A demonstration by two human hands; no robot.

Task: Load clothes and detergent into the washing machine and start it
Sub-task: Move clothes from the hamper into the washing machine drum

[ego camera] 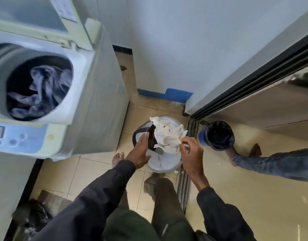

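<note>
A top-loading washing machine (pixel 83 94) stands at the left with its lid up; bluish-grey clothes (pixel 42 89) lie in its drum. On the floor in front of me sits a pale laundry basket (pixel 164 165) holding a cream garment with snap buttons (pixel 167 134) and a dark piece of cloth (pixel 151 138). My right hand (pixel 190 152) pinches the lower edge of the cream garment. My left hand (pixel 141 150) reaches over the basket with fingers straight, its tips next to the dark cloth.
A blue bin lined with a black bag (pixel 217 135) stands right of the basket, beyond a metal sliding-door track (pixel 184 180). Another person's jeans leg and bare feet (pixel 271 164) are at the right. A dark mat (pixel 50 200) lies at the lower left.
</note>
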